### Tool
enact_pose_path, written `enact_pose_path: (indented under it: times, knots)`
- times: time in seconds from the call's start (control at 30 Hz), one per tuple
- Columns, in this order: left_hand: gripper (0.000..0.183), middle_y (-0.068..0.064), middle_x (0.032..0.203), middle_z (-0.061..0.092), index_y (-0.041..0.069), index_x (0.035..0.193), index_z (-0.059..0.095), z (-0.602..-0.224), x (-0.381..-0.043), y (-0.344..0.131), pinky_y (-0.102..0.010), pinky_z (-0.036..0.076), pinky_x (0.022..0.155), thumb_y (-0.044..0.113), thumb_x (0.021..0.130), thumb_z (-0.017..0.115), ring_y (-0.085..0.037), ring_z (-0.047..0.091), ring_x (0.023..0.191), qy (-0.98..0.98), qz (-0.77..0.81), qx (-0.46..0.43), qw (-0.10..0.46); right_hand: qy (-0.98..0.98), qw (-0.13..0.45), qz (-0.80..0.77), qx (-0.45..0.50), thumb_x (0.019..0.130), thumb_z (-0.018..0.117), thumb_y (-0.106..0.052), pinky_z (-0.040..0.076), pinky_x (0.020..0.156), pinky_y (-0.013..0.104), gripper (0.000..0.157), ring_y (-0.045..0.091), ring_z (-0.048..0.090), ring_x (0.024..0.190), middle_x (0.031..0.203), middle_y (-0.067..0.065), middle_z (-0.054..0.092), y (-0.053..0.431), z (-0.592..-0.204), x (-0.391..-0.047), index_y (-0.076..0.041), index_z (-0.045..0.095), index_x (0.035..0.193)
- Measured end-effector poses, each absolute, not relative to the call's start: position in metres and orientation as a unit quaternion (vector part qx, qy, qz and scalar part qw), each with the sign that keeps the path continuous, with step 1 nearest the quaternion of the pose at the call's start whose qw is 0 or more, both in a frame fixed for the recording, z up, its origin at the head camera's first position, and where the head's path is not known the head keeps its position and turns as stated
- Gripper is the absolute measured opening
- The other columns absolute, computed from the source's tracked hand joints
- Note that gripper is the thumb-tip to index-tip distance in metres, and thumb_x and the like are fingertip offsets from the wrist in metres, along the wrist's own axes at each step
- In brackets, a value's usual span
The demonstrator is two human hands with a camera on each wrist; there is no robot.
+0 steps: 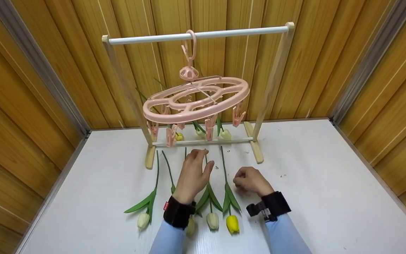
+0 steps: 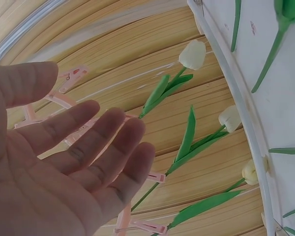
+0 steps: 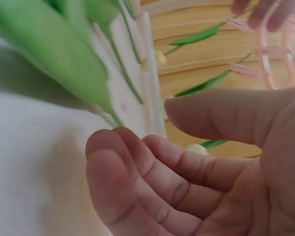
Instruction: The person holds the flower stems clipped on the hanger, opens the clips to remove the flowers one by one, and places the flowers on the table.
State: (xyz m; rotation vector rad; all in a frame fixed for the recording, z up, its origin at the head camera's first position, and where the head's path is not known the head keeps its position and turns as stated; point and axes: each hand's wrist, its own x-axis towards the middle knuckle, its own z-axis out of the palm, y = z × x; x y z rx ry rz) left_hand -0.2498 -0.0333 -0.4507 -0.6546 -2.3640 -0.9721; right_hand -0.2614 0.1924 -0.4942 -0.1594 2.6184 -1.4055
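My left hand [image 1: 194,174] hovers over the stems of the laid-out tulips, its fingers extended and its palm bare in the left wrist view. Just right of the yellow tulip [image 1: 232,224], my right hand [image 1: 254,180] is low over the table with loosely curled fingers. The right wrist view shows nothing between its thumb and fingers. A white tulip [image 1: 212,221] lies beside the yellow one, and another white tulip [image 1: 143,221] lies far left. My left arm partly covers a pale tulip [image 1: 190,226]. Beyond the hands hangs a pink clip hanger [image 1: 196,115] with tulips clipped head-down.
The hanger hooks over the white top bar [image 1: 238,33] of a wooden stand, whose right foot [image 1: 256,151] rests on the white table [image 1: 330,183]. Pink clips [image 1: 238,117] dangle from the ring. Wood-panelled walls [image 1: 330,53] enclose the table at the back and sides.
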Motion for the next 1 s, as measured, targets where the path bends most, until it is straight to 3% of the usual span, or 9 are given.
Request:
enact_pose_path:
  times: [0.13, 0.7, 1.0]
  knots:
    - [0.030, -0.020, 0.117, 0.065, -0.002, 0.126, 0.063, -0.447, -0.248, -0.033, -0.050, 0.051, 0.095, 0.012, 0.099, 0.069, -0.038, 0.064, 0.111, -0.865, -0.371, -0.237, 0.240, 0.859, 0.069, -0.504, -0.056, 0.095, 0.064, -0.007, 0.058, 0.060, 0.031, 0.011, 0.018, 0.068, 0.065, 0.082, 0.011, 0.069, 0.196, -0.481, -0.262, 0.004, 0.067, 0.097]
    - [0.032, -0.020, 0.132, 0.062, 0.000, 0.130, 0.061, -0.434, -0.245, -0.030, -0.050, 0.049, 0.103, 0.011, 0.101, 0.067, -0.036, 0.060, 0.124, -0.849, -0.403, -0.243, 0.240, 0.822, -0.114, -0.545, -0.118, 0.097, 0.064, -0.002, 0.059, 0.066, 0.027, 0.015, 0.024, 0.071, 0.077, 0.099, 0.020, 0.070, 0.199, -0.415, -0.299, 0.006, 0.069, 0.108]
    - [0.033, -0.022, 0.132, 0.062, 0.001, 0.131, 0.061, -0.434, -0.244, -0.031, -0.050, 0.051, 0.102, 0.009, 0.100, 0.067, -0.036, 0.060, 0.124, -0.843, -0.405, -0.249, 0.252, 0.804, -0.172, -0.562, -0.089, 0.100, 0.062, -0.007, 0.056, 0.065, 0.018, 0.022, 0.001, 0.065, 0.072, 0.107, 0.025, 0.071, 0.202, -0.388, -0.334, 0.007, 0.065, 0.117]
